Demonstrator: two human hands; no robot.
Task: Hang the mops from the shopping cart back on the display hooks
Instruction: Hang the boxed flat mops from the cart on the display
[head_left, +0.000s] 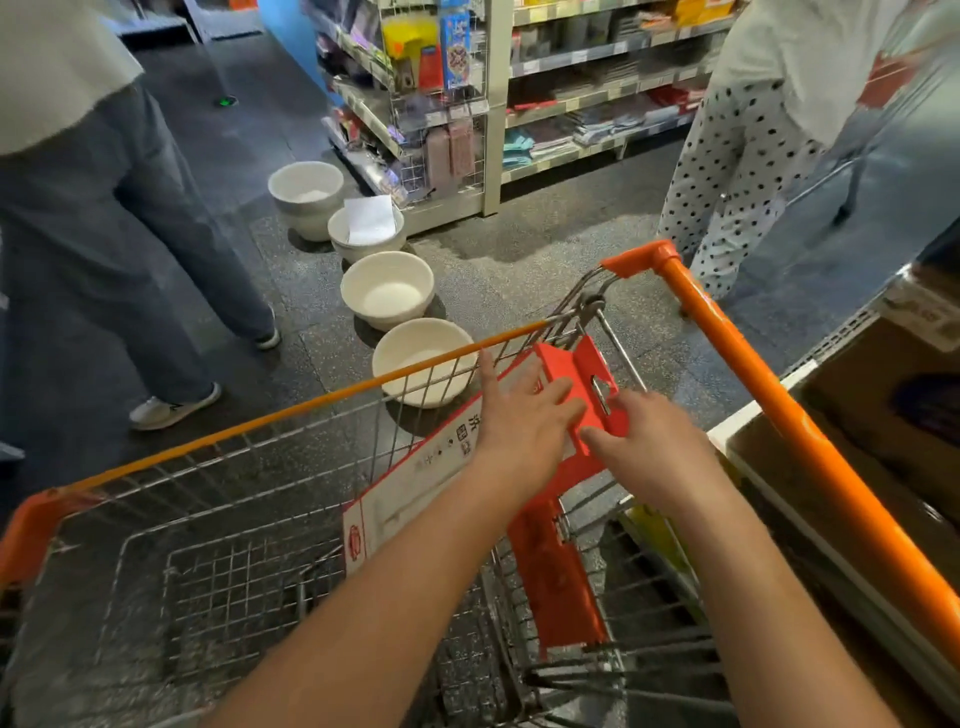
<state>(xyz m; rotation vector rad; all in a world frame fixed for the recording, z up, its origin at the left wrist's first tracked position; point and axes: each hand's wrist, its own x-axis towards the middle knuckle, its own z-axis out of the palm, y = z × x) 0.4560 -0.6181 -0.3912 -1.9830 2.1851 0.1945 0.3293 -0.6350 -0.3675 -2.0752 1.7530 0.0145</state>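
Head view: one mop pack (415, 483), a long red-and-white carton, lies slanted in the shopping cart (311, 405), with its red header card (576, 364) propped on the cart's far right corner under the orange handle bar. The left hand (524, 421) lies on the card, fingers straight and not curled round anything. The right hand (654, 447) is at the card's near edge, beside the hang slot (600, 392). Can't tell if its fingers pinch the card or just touch it. The rest of the basket looks bare, with no other mop visible. White basins (387, 288) sit in a row on the floor past the cart, with store shelves (597, 52) behind them. One person stands at left (130, 208) and another at right (727, 156). No mop display hooks in frame. My read: early in the pick-up step, with nothing shown as hung. Still to do: lift the pack out, find the hooks, thread the slot on.
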